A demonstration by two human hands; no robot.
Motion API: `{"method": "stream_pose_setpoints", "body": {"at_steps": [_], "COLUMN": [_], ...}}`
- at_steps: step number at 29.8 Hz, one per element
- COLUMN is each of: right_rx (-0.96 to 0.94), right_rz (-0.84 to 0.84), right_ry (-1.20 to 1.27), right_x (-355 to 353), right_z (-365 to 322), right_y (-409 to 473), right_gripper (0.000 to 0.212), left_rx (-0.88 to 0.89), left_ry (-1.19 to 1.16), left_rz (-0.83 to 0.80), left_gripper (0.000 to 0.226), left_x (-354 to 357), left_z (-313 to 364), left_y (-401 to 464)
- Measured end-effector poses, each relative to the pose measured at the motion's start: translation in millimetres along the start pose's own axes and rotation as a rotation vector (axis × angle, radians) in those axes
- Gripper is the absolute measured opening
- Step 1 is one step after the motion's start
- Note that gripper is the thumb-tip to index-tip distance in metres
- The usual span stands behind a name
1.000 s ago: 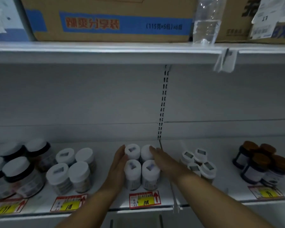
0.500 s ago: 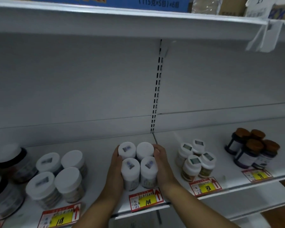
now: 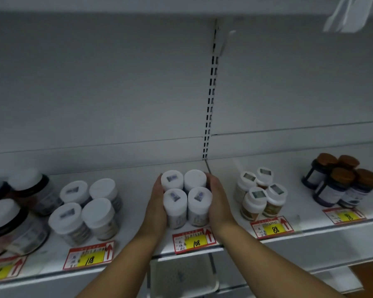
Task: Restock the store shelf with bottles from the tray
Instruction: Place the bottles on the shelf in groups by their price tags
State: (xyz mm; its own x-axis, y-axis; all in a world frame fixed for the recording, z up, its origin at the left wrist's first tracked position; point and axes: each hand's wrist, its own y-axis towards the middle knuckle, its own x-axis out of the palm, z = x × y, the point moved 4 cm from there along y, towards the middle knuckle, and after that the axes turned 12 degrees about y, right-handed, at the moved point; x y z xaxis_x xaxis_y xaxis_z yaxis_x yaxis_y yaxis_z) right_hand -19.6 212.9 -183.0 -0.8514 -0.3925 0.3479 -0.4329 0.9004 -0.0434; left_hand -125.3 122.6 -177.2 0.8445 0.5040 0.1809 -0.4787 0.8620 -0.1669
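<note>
Several white-capped bottles [image 3: 186, 197] stand upright in a tight square block on the white shelf [image 3: 138, 244], above the price tag marked 108 [image 3: 194, 240]. My left hand [image 3: 157, 206] presses flat against the block's left side. My right hand [image 3: 219, 201] cups its right side. Both palms touch the bottles, which rest on the shelf. Below the shelf edge, between my forearms, part of a white tray [image 3: 181, 276] shows; its contents are blurred.
Left of the block stand wider white-lidded jars [image 3: 86, 208] and dark-banded jars [image 3: 15, 211]. To the right are small white-capped bottles [image 3: 260, 195] over an 88 tag and brown-capped dark bottles [image 3: 340, 179]. An upper shelf runs overhead. The shelf's rear is bare.
My hands have closed in from loosely beside the bottles to pressing both sides of the block. The camera has tilted down and right, so the boxes on the upper shelf left the view.
</note>
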Motion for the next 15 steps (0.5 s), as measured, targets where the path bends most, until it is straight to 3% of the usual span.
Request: {"method": "stream_pose_setpoints", "body": {"at_steps": [5,9,12,15], "right_rx": [0.104,0.069,0.078,-0.040], "right_rz": [-0.042,-0.046,0.013,0.105], "right_ry": [0.071,-0.027,-0.003,-0.058], "right_x": [-1.0,1.4,-3.5,-16.3], "right_z": [4.5,0.5,-8.1,-29.8], "right_y": [-3.1,-5.6,-10.2,-28.4], "right_gripper": [0.049,0.034,0.037,0.040], "left_rx": [-0.020,-0.019,-0.071,-0.021], "left_ry": [0.054,0.127,0.178,0.258], "left_rz": [-0.016,0.062,0.093,0.270], "left_gripper": [0.059,0.052,0.056,0.052], "left_x": [-3.8,0.2,0.8,-10.7], "left_z": [-0.5,1.9,8.3,19.1], "left_y": [-0.3,-5.1,-9.6,-23.2]}}
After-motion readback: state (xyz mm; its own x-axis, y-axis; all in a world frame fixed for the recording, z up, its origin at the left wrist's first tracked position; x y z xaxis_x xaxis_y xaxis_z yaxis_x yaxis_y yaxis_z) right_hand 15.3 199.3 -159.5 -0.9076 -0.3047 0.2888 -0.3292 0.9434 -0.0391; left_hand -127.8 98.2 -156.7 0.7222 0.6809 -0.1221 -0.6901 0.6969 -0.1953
